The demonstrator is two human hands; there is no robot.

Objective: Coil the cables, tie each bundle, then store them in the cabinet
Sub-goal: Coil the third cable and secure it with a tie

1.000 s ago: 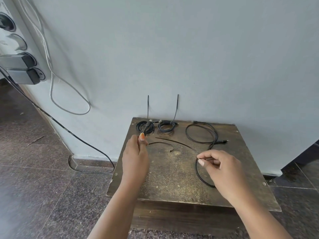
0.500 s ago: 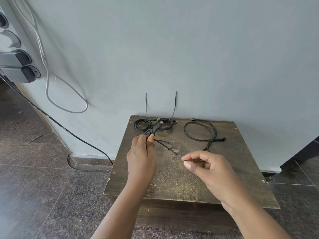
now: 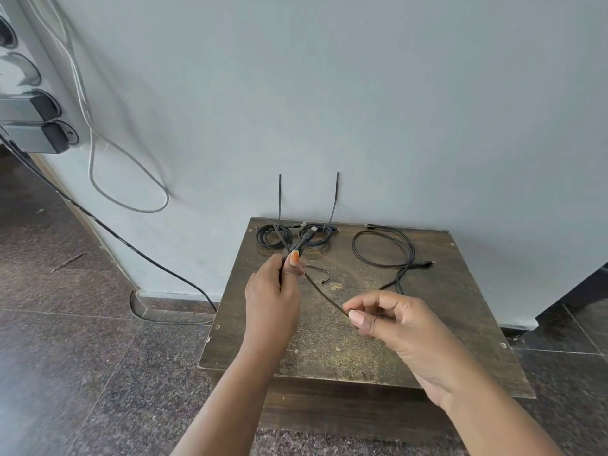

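Above a scuffed wooden worktop (image 3: 460, 307), the left hand (image 3: 273, 301) grips a black braided cable (image 3: 324, 296) near its plug; the right hand (image 3: 394, 324) pinches its taut length, fingers curled.

A black cable (image 3: 324, 292) stretches taut above the counter (image 3: 329, 350), its loose loops (image 3: 383, 246) lying at the back right beside two tied coils (image 3: 273, 235).

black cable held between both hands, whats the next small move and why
Probably bring the right hand over to the left hand to lay a first loop. The left hand grips the plug end of the cable, the right pinches it further along, and the rest trails uncoiled on the table beside two tied coils.
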